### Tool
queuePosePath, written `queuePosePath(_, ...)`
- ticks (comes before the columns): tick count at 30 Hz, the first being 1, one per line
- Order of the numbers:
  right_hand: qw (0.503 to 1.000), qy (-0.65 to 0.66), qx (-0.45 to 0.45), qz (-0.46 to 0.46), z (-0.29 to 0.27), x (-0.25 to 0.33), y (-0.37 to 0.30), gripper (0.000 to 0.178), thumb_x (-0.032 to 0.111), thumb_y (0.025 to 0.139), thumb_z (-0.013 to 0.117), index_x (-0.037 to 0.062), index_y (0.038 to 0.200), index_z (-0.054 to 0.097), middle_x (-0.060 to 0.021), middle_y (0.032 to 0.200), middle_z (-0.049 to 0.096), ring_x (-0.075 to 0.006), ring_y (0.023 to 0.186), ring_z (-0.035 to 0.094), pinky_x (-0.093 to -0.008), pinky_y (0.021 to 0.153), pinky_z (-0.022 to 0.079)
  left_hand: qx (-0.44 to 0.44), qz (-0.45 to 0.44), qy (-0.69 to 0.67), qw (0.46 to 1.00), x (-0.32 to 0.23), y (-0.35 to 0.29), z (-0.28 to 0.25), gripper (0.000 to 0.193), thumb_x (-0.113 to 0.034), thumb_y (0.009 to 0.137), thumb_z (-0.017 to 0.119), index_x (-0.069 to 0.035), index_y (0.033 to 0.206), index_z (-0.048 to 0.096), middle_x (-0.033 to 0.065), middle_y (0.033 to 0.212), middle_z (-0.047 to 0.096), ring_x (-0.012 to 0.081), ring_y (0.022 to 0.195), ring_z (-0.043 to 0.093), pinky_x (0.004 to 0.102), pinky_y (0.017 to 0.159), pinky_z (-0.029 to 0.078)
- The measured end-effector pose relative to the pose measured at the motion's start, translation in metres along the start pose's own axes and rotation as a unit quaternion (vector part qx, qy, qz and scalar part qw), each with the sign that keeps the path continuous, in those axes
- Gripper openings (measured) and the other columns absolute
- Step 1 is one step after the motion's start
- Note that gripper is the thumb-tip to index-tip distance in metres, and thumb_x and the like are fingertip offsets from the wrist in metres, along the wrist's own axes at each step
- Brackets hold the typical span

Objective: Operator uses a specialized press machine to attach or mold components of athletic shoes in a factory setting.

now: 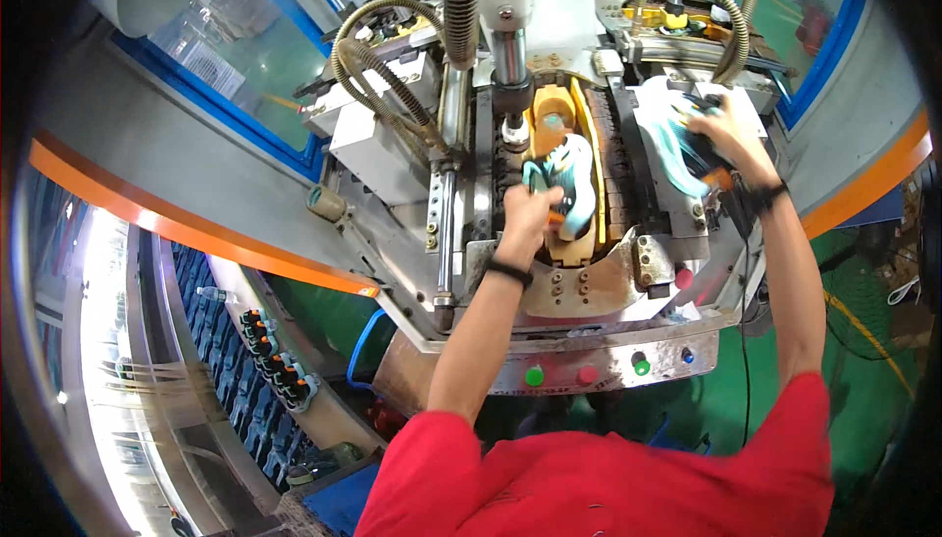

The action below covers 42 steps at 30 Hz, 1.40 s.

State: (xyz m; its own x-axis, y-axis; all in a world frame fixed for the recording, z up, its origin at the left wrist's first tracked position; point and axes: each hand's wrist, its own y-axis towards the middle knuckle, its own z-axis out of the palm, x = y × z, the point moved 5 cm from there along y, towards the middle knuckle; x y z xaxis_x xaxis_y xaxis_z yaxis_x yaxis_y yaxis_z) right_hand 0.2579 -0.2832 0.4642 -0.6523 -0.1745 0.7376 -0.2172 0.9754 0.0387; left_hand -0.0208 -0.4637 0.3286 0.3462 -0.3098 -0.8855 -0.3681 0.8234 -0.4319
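Note:
My left hand is closed on a light-blue, white and black shoe, gripping it near its orange-marked heel end. That shoe lies in the long bed of the press, over its yellow pad. Off to the right, my right hand grips a second shoe of similar colours by its dark upper. This one is smeared by motion and hangs over the white block on the machine's right side. How far its sole is from the block I cannot tell.
A vertical press rod stands just left of the bed. Ribbed hoses loop above. A panel with green and red buttons runs along the front edge. Orange-edged guards flank me. Several shoes line a rack at left.

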Motion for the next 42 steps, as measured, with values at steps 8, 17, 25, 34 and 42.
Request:
queuePosePath(8, 0.972, -0.181, 0.152, -0.012, 0.261, 0.071, 0.051, 0.049, 0.022, 0.067, 0.072, -0.009, 0.104, 0.063, -0.0254, 0.105, 0.067, -0.0332, 0.102, 0.066, -0.0406, 0.086, 0.053, -0.092, 0.067, -0.016, 0.993, 0.007, -0.278, -0.129, 0.066, 0.001, 0.081, 0.066, 0.009, 0.14, 0.037, 0.0115, 0.131, 0.052, 0.0184, 0.115, 0.054, 0.0309, 0.1, 0.042)
queuePosePath(17, 0.938, -0.206, -0.038, -0.277, 0.304, 0.078, -0.019, 0.053, 0.018, 0.077, 0.067, -0.0042, 0.118, 0.042, -0.0281, 0.107, 0.06, -0.0427, 0.106, 0.059, -0.0467, 0.088, 0.05, -0.436, 0.099, -0.146, 0.883, 0.088, -0.459, -0.174, 0.058, 0.001, 0.083, 0.061, 0.006, 0.136, 0.041, 0.0074, 0.113, 0.059, 0.0153, 0.095, 0.061, 0.0258, 0.08, 0.051)
queuePosePath(25, 0.843, -0.068, 0.301, -0.441, 0.343, 0.039, -0.35, 0.019, 0.005, 0.084, 0.057, 0.0028, 0.102, 0.06, -0.0173, 0.104, 0.058, -0.0361, 0.1, 0.054, -0.0439, 0.086, 0.046, -0.507, 0.062, -0.33, 0.794, 0.225, -0.517, -0.132, 0.038, -0.005, 0.086, 0.067, 0.003, 0.121, 0.056, 0.006, 0.101, 0.064, 0.0138, 0.088, 0.064, 0.0274, 0.076, 0.054)
queuePosePath(34, 0.805, -0.04, 0.306, -0.507, 0.404, -0.01, -0.368, 0.024, 0.003, 0.084, 0.055, 0.0039, 0.108, 0.058, -0.0174, 0.102, 0.056, -0.0372, 0.1, 0.054, -0.0448, 0.087, 0.044, -0.683, 0.012, -0.425, 0.594, 0.361, -0.652, -0.087, 0.033, -0.01, 0.086, 0.067, 0.005, 0.114, 0.057, 0.0098, 0.096, 0.065, 0.0202, 0.082, 0.066, 0.0335, 0.071, 0.055)
queuePosePath(42, 0.811, 0.001, 0.253, -0.527, 0.43, 0.079, -0.396, 0.027, 0.014, 0.094, 0.052, -0.0013, 0.115, 0.057, -0.0197, 0.113, 0.058, -0.037, 0.107, 0.055, -0.0391, 0.094, 0.043, -0.822, -0.02, -0.352, 0.447, 0.557, -0.801, -0.143, 0.021, -0.003, 0.079, 0.07, 0.006, 0.096, 0.062, 0.0136, 0.086, 0.065, 0.0258, 0.073, 0.065, 0.0381, 0.062, 0.056)
